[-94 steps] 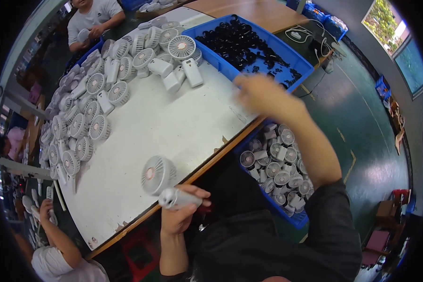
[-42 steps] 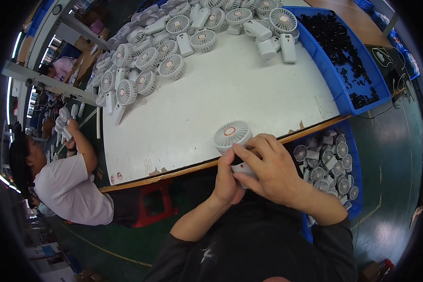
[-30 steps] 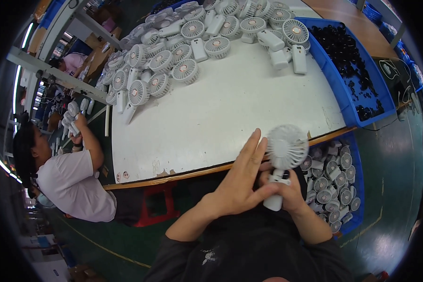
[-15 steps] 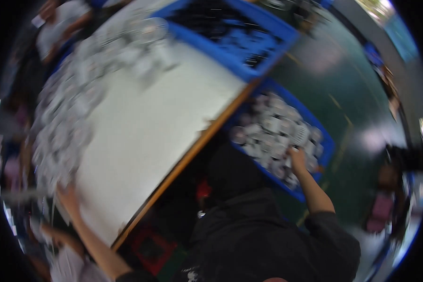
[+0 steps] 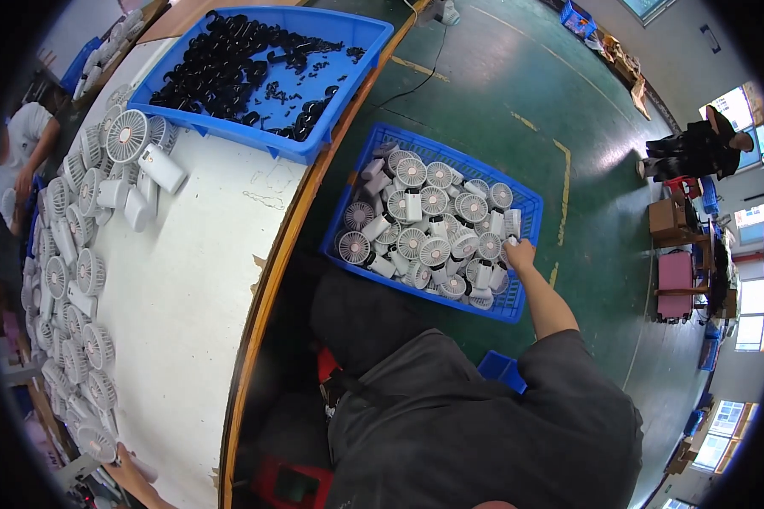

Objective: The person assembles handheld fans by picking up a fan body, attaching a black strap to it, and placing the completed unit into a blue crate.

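At the lower left, my left hand (image 5: 128,477) is closed around a white handheld fan (image 5: 96,443), its round grille showing beyond my fingers and part of its handle beside them. Stretched out to the right, my right hand (image 5: 520,253) has its fingers closed on another white handheld fan (image 5: 513,224) at the right side of a blue crate (image 5: 526,301). That crate is heaped with white fans (image 5: 434,201) lying at all angles. Along the far left of the white table (image 5: 204,280) runs a long pile of similar fans (image 5: 76,271).
A blue tray (image 5: 293,146) of small black parts (image 5: 221,64) stands at the table's far end. The table's wooden edge (image 5: 267,293) separates it from the crate. Another person (image 5: 27,144) is beyond the fan pile; a person in dark clothes (image 5: 696,153) is far right.
The view has turned, and the blur has gone. The crate and table appear further left. My right hand remains at the crate's right side, my left hand by the fan pile's near end.
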Demonstrator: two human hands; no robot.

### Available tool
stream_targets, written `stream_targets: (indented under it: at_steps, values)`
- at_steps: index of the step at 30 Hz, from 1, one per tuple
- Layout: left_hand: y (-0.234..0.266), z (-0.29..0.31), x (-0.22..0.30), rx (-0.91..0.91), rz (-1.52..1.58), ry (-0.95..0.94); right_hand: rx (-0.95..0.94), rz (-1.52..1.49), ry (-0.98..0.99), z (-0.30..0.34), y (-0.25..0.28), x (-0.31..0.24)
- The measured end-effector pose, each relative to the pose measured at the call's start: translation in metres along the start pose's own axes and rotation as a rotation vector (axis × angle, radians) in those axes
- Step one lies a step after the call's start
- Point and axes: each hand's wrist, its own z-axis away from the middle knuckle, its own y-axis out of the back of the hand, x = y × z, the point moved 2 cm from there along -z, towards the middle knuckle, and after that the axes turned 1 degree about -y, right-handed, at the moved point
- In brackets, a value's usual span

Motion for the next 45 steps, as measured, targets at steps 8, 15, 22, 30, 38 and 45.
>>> stream_targets:
  at_steps: [8,15,22,30,38,45]
  values:
    - [-0.085,0.187,0.197,-0.175,0.793,-0.045,-0.703,-0.733,0.435,0.166,0.03,-0.24]
    - [-0.224,0.278,0.237,-0.525,1.238,0.01,-1.67,-0.882,0.975,0.376,0.115,-0.33]
    - [-0.229,0.277,0.242,-0.298,1.234,0.128,-1.569,-0.766,1.128,0.411,0.132,-0.323]
    - [-0.234,0.255,0.251,-0.876,1.622,0.389,-1.044,-0.605,1.822,0.418,0.179,-0.358]
    - [-0.219,0.259,0.262,-1.013,1.536,0.179,-0.847,0.184,1.698,0.301,0.243,-0.535]
    - [-0.208,0.253,0.26,-0.931,1.695,0.068,-0.153,0.083,1.444,0.117,0.158,-0.662]
